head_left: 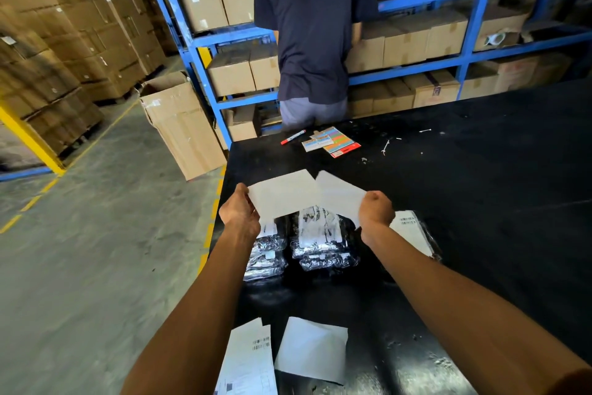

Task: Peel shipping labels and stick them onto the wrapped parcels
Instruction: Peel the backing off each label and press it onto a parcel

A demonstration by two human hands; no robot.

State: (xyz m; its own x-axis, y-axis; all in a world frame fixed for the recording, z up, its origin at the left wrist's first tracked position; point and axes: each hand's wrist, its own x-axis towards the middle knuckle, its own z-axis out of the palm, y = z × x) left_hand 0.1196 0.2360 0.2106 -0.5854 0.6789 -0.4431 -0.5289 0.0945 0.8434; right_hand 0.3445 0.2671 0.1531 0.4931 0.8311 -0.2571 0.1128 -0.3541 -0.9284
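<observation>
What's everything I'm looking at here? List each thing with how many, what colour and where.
Table: one, black, right.
Wrapped parcels: several, dark and shiny, below the hands.
Label sheets: two, white, held up.
Loose papers: about three, white, near edge.
Marker: one, red, far edge.
Sticker cards: few, multicoloured, beside marker.
Shelving: blue, behind.
Boxes: many, brown, shelves and floor.
Person: one, dark shirt, facing shelves.
Left hand, right hand: each gripping a sheet.

Barcodes show on the near label sheet (pixel 253 359) and parcel label (pixel 411 229), but no text is legible.
</observation>
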